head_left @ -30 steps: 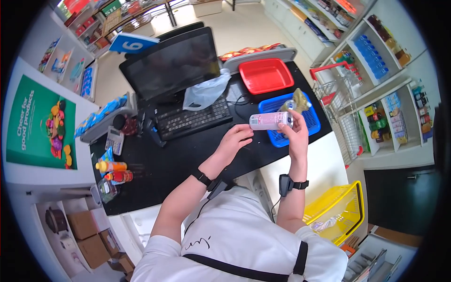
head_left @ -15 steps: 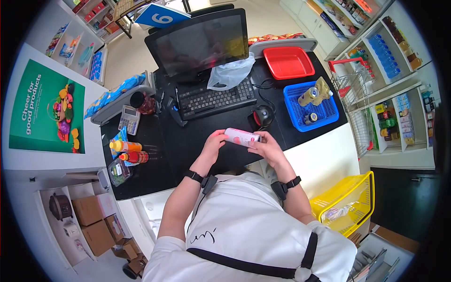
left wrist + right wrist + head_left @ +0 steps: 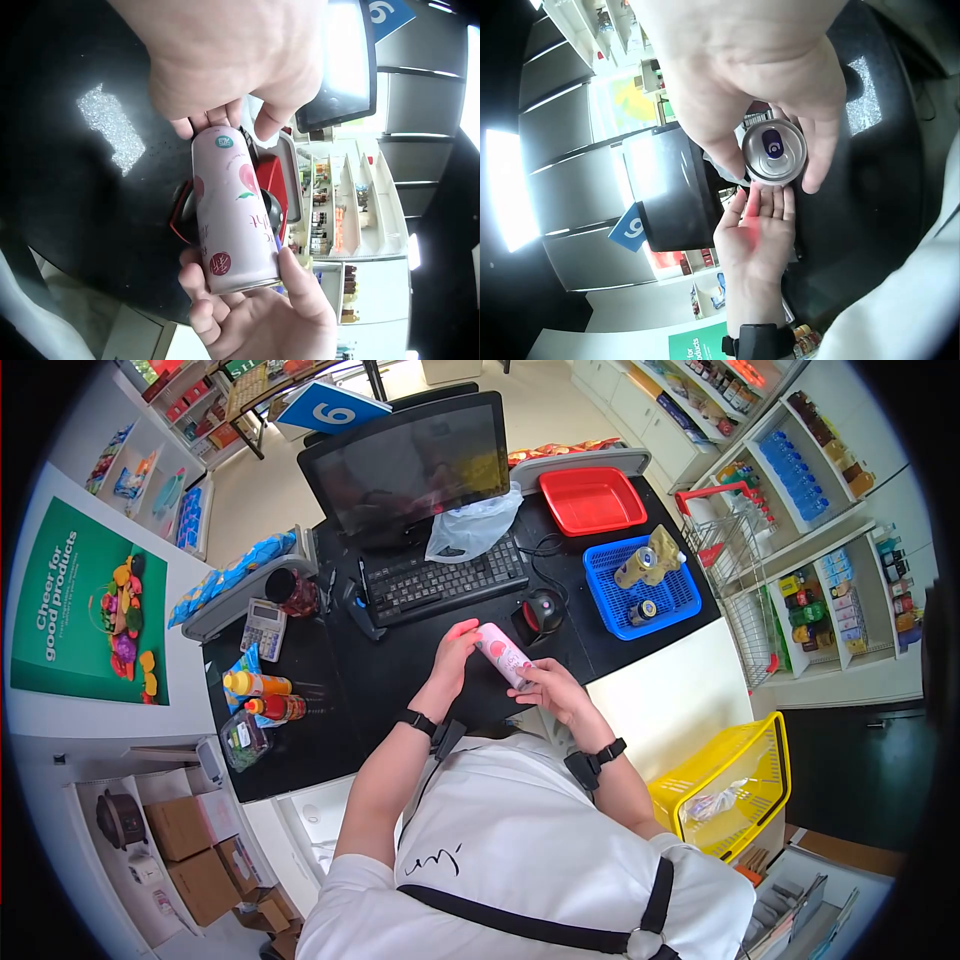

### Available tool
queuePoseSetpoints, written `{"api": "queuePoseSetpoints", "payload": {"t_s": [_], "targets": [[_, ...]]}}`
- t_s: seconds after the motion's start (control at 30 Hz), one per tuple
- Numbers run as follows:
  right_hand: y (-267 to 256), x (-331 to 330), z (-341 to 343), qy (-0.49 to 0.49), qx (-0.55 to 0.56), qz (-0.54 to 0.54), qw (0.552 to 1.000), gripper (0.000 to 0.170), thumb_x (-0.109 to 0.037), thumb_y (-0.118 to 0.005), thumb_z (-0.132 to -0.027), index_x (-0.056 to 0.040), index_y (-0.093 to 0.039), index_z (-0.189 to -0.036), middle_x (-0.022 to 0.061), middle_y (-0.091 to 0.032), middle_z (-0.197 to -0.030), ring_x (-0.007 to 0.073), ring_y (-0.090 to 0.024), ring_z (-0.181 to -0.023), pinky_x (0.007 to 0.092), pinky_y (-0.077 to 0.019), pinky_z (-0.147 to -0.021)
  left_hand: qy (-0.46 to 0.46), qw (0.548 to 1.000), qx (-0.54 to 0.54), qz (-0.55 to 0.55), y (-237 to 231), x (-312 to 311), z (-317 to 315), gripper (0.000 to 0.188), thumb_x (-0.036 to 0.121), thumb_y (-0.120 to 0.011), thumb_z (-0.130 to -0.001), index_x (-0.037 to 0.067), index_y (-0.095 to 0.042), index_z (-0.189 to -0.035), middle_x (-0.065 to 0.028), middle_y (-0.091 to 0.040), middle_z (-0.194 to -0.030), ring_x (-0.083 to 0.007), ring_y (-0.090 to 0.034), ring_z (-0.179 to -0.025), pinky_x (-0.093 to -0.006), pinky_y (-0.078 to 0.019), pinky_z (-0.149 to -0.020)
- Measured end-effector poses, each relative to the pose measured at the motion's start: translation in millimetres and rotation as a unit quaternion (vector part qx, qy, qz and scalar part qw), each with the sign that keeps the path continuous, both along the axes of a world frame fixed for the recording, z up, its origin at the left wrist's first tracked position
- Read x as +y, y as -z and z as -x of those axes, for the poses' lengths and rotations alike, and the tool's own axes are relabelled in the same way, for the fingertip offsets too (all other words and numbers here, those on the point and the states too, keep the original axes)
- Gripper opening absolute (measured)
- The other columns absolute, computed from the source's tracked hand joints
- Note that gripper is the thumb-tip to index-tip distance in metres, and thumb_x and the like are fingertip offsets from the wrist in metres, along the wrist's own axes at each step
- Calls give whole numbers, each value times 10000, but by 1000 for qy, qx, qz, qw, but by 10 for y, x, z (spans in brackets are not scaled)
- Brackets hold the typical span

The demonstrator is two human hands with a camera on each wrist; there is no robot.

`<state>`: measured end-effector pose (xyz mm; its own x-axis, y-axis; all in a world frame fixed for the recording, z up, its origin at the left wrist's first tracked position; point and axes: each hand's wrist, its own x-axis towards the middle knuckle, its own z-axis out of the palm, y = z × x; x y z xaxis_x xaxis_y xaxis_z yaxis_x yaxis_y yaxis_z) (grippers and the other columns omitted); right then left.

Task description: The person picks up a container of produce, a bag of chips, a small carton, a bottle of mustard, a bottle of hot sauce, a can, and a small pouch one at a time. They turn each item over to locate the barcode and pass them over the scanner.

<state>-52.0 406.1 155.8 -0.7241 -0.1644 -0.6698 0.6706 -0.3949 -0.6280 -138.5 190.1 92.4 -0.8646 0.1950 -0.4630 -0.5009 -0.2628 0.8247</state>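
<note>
Pink can [image 3: 502,653] is held over counter [image 3: 365,680], mouse [image 3: 543,613] at one o'clock: lid end pinched by right hand [image 3: 560,692], base only touched by left hand [image 3: 455,658], fingers straight. Drop risked if pinch is loosened.

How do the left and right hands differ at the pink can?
Grip: the right hand curls thumb and fingers around the pink can; the left hand has its palm open, fingers extended.
Position: right hand at the lid end, left hand at the opposite end.
Light: left hand shows a red glow; right hand shows none.
</note>
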Motion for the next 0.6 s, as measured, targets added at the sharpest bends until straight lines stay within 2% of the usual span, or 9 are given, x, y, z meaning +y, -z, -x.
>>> {"api": "queuePoseSetpoints", "payload": {"t_s": [0.1,0.23,0.27,0.37,0.4,0.47,0.5,0.6], "targets": [[17,1,1,1,11,10,1000,439,-185,-768,-930,-1,-481,-1207,203,-670,-1122,319,-763,-901,349,-645,-754,-19,999,5,-42,-57,22,8,402,122,-624,-960,22,-599,-1348,-99,-619,-1299,-200,-553,-1247,-356,-413,-1096],[62,-24,7,-10,21,2,1000,438,-181,-765,-930,0,-487,-1216,202,-664,-1125,316,-759,-902,345,-644,-762,-28,999,6,-27,-10,-34,-37,384,142,-636,-962,43,-616,-1332,-87,-637,-1251,-190,-575,-1203,-335,-446,-1040],[69,-38,7,-24,22,5,999,438,-181,-765,-930,0,-487,-1216,202,-664,-1125,316,-759,-902,345,-644,-762,-42,999,7,-24,-8,-70,-64,384,142,-636,-962,43,-616,-1332,-87,-637,-1251,-190,-575,-1203,-335,-446,-1040],[95,-84,23,-51,42,-50,997,497,-151,-783,-909,13,-473,-1262,164,-656,-1092,278,-741,-920,346,-627,-790,-4,999,-16,47,12,-231,-188,363,178,-656,-959,70,-640,-1305,-68,-661,-1177,-181,-603,-1135,-322,-466,-983],[127,-113,36,-73,46,-45,995,497,-151,-783,-909,13,-473,-1262,164,-656,-1092,278,-741,-920,346,-627,-790,-27,998,-15,52,74,-300,-234,363,178,-656,-959,70,-640,-1305,-68,-661,-1177,-181,-603,-1135,-322,-466,-983],[202,-163,68,-86,62,-77,991,499,-95,-789,-883,11,-500,-1277,162,-651,-1112,268,-731,-925,348,-629,-801,12,996,-50,77,230,-481,-346,329,217,-667,-959,91,-661,-1262,-59,-683,-1133,-170,-625,-1061,-321,-481,-933],[236,-216,78,-92,71,-95,989,504,-67,-791,-870,10,-514,-1284,161,-649,-1123,263,-726,-928,349,-631,-807,-12,996,-50,78,262,-611,-442,329,217,-667,-959,91,-661,-1262,-59,-683,-1133,-170,-625,-1061,-321,-481,-933],[217,-401,98,-176,99,-133,970,537,-24,-799,-836,14,-531,-1300,141,-649,-1107,240,-710,-938,345,-620,-817,2,994,-93,62,214,-860,-710,305,235,-651,-971,80,-664,-1234,-62,-695,-1129,-170,-644,-1048,-324,-491,-923]]}}
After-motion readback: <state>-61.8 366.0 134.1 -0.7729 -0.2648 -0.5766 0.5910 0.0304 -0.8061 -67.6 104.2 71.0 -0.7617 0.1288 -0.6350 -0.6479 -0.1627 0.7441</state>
